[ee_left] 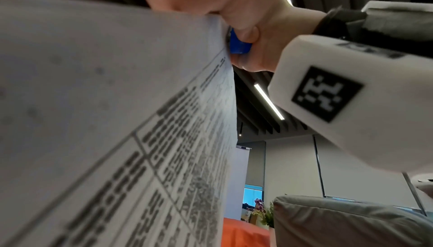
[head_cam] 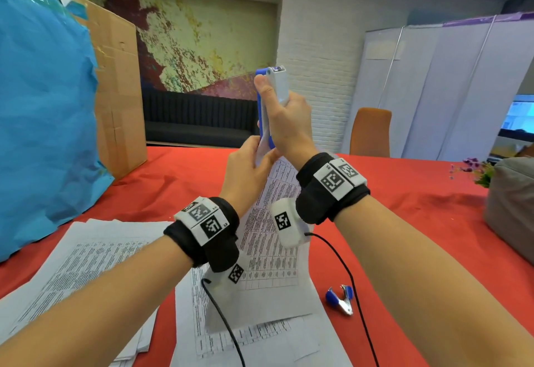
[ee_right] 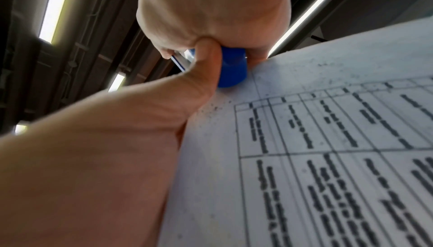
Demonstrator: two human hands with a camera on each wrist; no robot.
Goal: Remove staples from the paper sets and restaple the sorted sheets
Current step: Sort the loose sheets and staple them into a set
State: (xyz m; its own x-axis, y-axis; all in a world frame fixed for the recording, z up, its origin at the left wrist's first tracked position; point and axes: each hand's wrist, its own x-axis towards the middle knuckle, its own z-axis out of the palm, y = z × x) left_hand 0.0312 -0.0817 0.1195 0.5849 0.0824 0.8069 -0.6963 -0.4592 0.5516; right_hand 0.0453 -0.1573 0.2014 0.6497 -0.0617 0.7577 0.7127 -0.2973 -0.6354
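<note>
My right hand [head_cam: 284,112] grips a blue and white stapler [head_cam: 271,89] upright above the red table [head_cam: 404,222], thumb along its white side. The stapler's blue end [ee_right: 233,69] sits over the top corner of a raised set of printed sheets [head_cam: 271,236]. My left hand [head_cam: 260,155] pinches that corner just below the stapler, its thumb [ee_right: 206,76] lying against the blue end. In the left wrist view the sheets [ee_left: 117,121] fill the left side and the blue stapler [ee_left: 239,45] shows at their upper edge. Whether the stapler's mouth is closed on the paper is hidden.
More printed sheets [head_cam: 86,265] lie in loose piles on the near table. A blue-handled staple remover [head_cam: 339,298] lies right of them by a black cable [head_cam: 355,294]. A blue-wrapped cardboard box [head_cam: 115,92] stands at the left, a grey bag [head_cam: 511,207] at the right, an orange chair [head_cam: 371,132] behind.
</note>
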